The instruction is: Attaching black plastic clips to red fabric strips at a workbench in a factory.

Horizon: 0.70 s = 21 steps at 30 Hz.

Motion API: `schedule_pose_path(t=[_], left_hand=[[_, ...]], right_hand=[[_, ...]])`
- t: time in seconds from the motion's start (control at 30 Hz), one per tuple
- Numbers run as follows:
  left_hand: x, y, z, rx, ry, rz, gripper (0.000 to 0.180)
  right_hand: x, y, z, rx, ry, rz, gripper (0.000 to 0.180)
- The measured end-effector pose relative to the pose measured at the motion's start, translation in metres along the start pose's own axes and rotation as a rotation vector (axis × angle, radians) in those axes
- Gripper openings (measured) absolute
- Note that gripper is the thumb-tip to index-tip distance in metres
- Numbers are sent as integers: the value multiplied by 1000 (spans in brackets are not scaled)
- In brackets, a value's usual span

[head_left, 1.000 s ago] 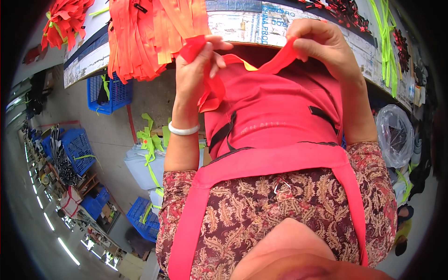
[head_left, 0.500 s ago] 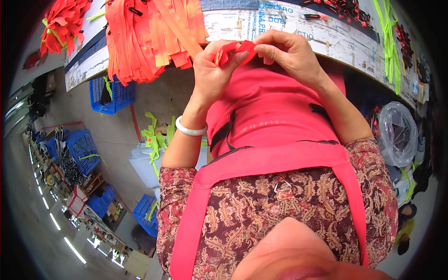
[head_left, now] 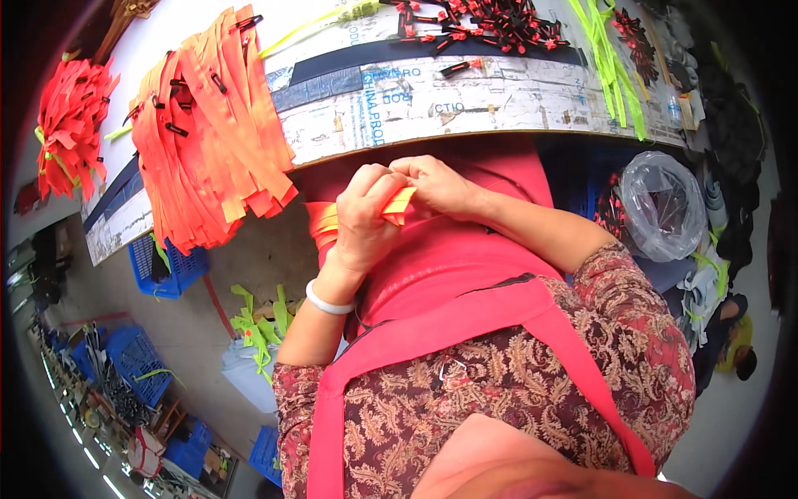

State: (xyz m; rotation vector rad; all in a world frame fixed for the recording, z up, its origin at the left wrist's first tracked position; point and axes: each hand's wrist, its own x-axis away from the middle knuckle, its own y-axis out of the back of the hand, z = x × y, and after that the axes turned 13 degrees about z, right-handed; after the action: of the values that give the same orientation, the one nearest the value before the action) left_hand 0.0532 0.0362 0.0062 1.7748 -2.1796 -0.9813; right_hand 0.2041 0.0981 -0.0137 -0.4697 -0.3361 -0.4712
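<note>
My left hand is closed around a folded orange fabric strip. Its layered ends stick out on both sides of the fist. Against it, my right hand has its fingers bent and pressed together by the left knuckles. What those fingertips pinch is hidden. Both hands are in front of the red apron, just off the near edge of the table. Left of them, a thick pile of orange strips hangs over that edge, with several small black clips lying on it.
The patterned tabletop carries a heap of black-and-red clips at the back and yellow-green strips on the right. A red-orange bundle is far left. Below stand a blue crate and a clear plastic bag.
My view has shifted, showing more tabletop. My hands have drawn together, the right now against the left fist. The strip's end, earlier between the two hands, now shows beside the left fist.
</note>
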Motion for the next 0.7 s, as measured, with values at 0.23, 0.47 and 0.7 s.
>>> schedule_pose_path(t=[0.23,0.47,0.7], left_hand=[[0,6,10,903,393,12,7],[3,-14,-2,888,428,220,7],[17,-17,13,992,535,185,8]], right_hand=[[-17,73,55,1076,532,-498,24],[-72,153,99,1715,703,-872,24],[-39,194,65,1500,494,-686,20]])
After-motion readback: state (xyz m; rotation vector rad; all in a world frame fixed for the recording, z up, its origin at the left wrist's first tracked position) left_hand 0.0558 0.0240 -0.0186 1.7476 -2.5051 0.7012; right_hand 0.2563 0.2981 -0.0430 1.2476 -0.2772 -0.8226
